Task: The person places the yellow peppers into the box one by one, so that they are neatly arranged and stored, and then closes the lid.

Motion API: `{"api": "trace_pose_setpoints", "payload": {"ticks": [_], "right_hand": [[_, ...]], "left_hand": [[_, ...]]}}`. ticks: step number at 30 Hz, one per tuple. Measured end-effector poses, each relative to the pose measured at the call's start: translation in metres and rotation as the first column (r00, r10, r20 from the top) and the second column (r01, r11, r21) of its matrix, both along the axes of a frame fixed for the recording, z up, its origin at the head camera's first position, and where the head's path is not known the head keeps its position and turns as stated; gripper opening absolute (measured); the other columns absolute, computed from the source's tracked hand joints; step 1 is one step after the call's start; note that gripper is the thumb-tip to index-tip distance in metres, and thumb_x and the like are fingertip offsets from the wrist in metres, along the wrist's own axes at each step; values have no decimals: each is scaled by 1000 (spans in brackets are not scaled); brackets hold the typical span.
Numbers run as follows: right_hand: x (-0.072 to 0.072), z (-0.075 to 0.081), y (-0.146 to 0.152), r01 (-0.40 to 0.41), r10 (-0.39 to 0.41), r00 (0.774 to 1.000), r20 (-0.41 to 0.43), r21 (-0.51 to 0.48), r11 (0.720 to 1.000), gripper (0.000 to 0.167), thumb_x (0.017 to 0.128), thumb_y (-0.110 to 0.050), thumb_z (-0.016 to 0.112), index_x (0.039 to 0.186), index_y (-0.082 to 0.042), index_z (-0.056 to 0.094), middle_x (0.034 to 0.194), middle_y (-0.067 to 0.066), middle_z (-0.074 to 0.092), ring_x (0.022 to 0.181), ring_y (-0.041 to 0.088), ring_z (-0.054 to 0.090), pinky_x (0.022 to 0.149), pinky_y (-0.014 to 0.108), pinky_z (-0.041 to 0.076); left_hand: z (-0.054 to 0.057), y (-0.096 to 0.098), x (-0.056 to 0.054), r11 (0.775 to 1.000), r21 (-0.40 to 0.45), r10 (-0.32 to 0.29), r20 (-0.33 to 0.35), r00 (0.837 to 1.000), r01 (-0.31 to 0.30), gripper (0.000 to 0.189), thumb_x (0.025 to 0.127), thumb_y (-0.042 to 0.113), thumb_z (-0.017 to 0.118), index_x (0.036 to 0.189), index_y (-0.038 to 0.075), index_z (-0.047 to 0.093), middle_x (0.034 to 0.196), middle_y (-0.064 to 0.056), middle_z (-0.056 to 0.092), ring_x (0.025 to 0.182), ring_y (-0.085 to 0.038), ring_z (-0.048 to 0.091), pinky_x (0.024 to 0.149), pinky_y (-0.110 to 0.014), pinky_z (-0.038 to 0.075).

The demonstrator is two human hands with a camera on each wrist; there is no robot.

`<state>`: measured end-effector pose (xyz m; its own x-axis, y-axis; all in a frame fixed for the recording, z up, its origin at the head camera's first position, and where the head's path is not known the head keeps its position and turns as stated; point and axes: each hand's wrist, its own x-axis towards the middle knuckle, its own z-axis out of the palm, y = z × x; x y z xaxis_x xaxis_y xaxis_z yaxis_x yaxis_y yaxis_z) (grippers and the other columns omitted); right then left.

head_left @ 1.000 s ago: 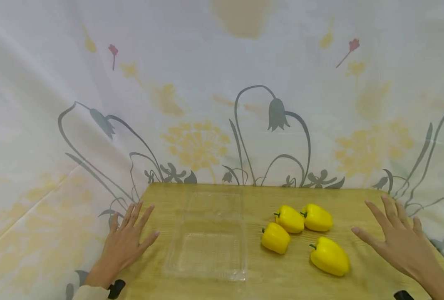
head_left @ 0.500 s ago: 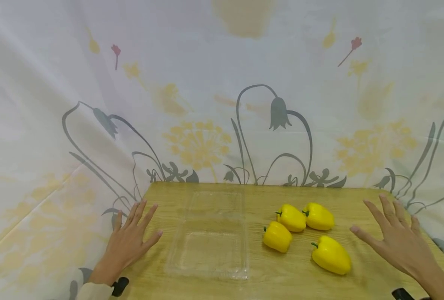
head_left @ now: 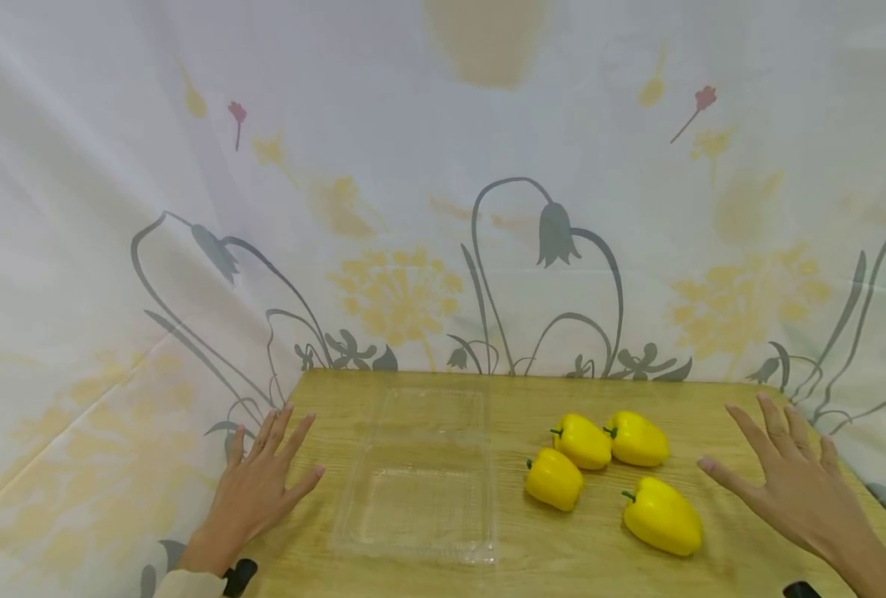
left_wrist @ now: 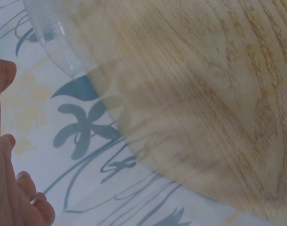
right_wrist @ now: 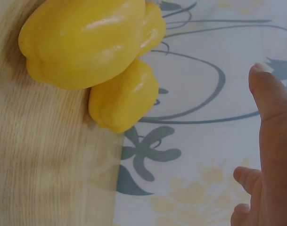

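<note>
Both hands hold nothing, their fingers spread. In the head view my left hand (head_left: 257,488) is over the left edge of the table, left of a clear plastic clamshell box (head_left: 416,555) that lies with its lid laid back. My right hand (head_left: 794,482) is at the table's right side. Nearest to it is a yellow bell pepper (head_left: 663,517). Three more yellow peppers cluster farther back: a front-left one (head_left: 554,479), a middle one (head_left: 583,441) and a back-right one (head_left: 638,438). In the right wrist view a large pepper (right_wrist: 82,42) appears beyond the thumb.
The wood-grain table (head_left: 517,573) carries the box on its left half and the peppers on its right half. A white curtain (head_left: 413,149) printed with flowers hangs behind the table and along its sides. Dark bands (head_left: 241,576) sit at the wrists.
The whole head view has shifted slightly. Both hands keep their spread pose, and the peppers and box stay in place on the table.
</note>
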<state>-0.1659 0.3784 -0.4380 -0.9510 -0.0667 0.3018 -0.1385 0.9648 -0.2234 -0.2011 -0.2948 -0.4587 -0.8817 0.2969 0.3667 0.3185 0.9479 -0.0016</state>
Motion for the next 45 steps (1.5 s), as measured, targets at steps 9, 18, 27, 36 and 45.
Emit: {"api": "trace_pose_setpoints", "payload": {"ticks": [9,18,27,36,45], "right_hand": [[1,0,-1,6,-6,1000,20,-6,1000,100,97,-59,62,167,-12,7,166,27,-19,146,60,-15,101,81,-19],[2,-4,-1,0,0,1000,21,1,1000,100,98,-59,61,167,-14,4,166,26,-20,146,60,-16,101,82,-17],[1,-5,-2,3,-2,999,36,-13,1000,100,98,-59,61,167,-14,4,166,25,-21,145,59,-18,100,83,-18],[0,-6,-2,6,-4,998,57,-21,1000,101,98,-60,60,167,-15,2,165,28,-21,144,61,-18,99,83,-19],[0,-5,0,8,-8,999,50,-13,1000,101,98,-61,60,167,-14,2,165,30,-19,144,63,-13,100,82,-18]], "left_hand": [[-2,0,1,1000,-8,10,18,1000,-10,79,101,61,54,165,25,26,171,-14,15,152,-42,25,117,-72,13],[-7,1,3,1000,14,-4,-8,1000,4,79,100,60,57,165,25,28,170,-14,17,152,-41,25,117,-71,14],[-8,1,4,1000,26,9,18,1000,-10,79,100,59,56,165,25,27,170,-15,18,153,-40,21,119,-70,11],[-7,1,5,1000,20,22,47,999,-23,80,100,60,55,166,27,22,170,-15,16,155,-39,18,120,-69,8],[-8,2,2,1000,24,9,33,999,-10,79,100,61,54,164,22,29,170,-15,17,154,-40,19,120,-68,9]]}}
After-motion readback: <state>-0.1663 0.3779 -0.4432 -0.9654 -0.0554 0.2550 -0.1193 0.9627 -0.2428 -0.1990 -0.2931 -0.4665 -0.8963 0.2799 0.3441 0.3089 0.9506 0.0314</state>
